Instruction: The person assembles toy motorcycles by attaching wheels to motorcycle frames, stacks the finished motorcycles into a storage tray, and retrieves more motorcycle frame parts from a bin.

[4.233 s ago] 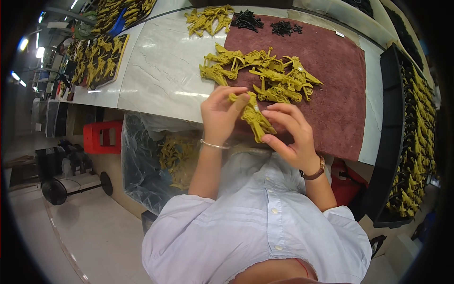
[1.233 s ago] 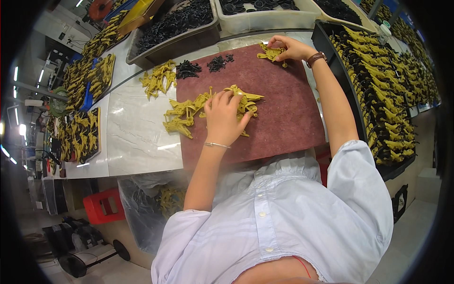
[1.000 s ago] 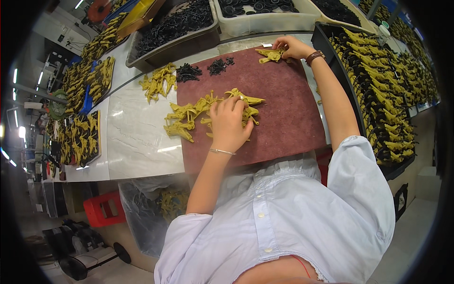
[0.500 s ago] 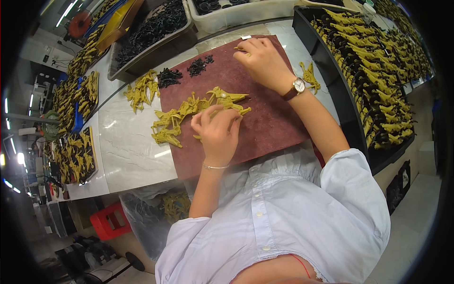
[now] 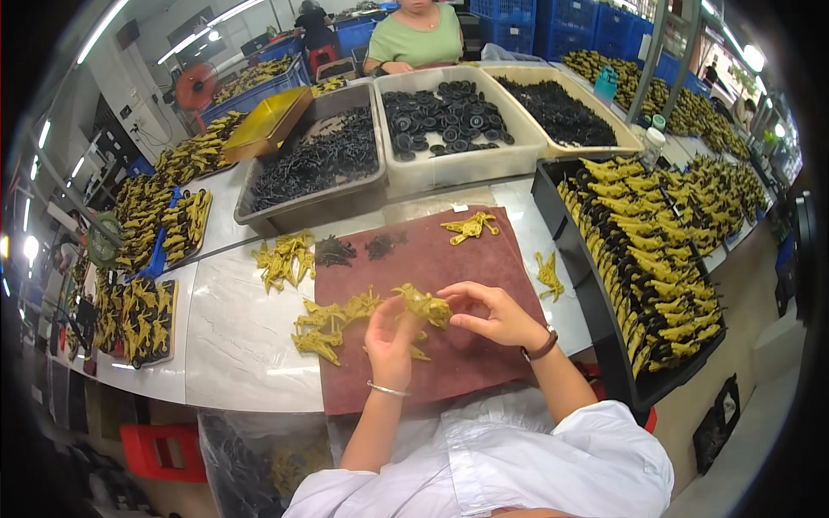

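Over the maroon mat (image 5: 406,380), my left hand (image 5: 390,345) is closed on a yellow toy-like plastic part (image 5: 423,304) with thin arms. My right hand (image 5: 499,318) meets the right end of the same part, thumb and fingertips bent about it. Several similar yellow parts (image 5: 321,330) lie bunched on the mat left of my left hand, some partly hidden by it. One yellow part (image 5: 471,226) lies alone near the mat's far right corner. Two small heaps of black pieces (image 5: 334,251) sit along the mat's far left edge.
Beyond the mat stand bins of black pieces, including a white bin (image 5: 471,168) with black wheels. At right is a black tray (image 5: 635,285) of yellow-and-black assemblies. More yellow parts (image 5: 285,259) and a single one (image 5: 548,274) flank the mat. A person in green (image 5: 416,39) sits opposite.
My right hand has come back from the mat's far right, where a yellow part now lies. My left hand has raised another yellow part. The view has tilted up.
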Demonstrator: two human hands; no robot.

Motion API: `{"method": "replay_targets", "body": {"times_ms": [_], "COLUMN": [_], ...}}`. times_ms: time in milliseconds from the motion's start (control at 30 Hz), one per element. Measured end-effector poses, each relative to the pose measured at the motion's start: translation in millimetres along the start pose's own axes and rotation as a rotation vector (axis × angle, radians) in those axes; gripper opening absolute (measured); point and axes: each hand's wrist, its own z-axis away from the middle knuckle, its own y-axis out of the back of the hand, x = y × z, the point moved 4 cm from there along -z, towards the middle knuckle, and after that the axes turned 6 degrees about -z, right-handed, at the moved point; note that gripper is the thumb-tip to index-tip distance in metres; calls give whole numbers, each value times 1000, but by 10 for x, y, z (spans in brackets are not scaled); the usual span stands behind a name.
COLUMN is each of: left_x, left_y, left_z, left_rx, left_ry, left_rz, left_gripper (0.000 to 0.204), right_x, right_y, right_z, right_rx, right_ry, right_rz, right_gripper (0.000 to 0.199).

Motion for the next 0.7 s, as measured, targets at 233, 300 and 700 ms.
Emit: {"method": "replay_targets", "body": {"times_ms": [233,300,700], "left_x": [231,132,217], "left_y": [-311,-294,-270], "left_z": [79,112,395], "left_rx": [-46,-88,-74], "left_ry": [-619,-586,-682], "left_rz": [-1219,-1175,-1276], "left_gripper": [53,62,53], "right_x": [280,229,182], "right_y": [74,35,-118], "right_z": [221,310,2076], "right_rx": [320,334,840], "right_ry": [2,65,2], "right_rz": [333,501,376], "right_gripper": [26,28,8]}}
